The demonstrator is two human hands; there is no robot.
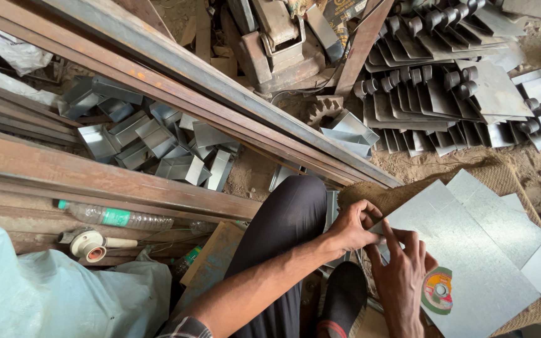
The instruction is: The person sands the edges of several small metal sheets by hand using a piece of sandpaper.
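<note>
My left hand (353, 226) and my right hand (403, 270) meet at the near left corner of a flat galvanised metal sheet (458, 250) lying on burlap (502, 178). Both hands pinch a small thin object at the sheet's edge; what it is I cannot tell. A green and yellow cutting disc (438, 290) lies on the sheet just right of my right hand. More cut sheets (502, 213) overlap behind it. My knee in dark trousers (289, 213) is to the left.
Long rusty steel bars (158, 81) run diagonally across the left. A pile of folded metal brackets (158, 141) lies between them. Stacks of sheet parts with rolled ends (446, 87) fill the upper right. A plastic bottle (117, 217) and tape roll (89, 245) lie at left.
</note>
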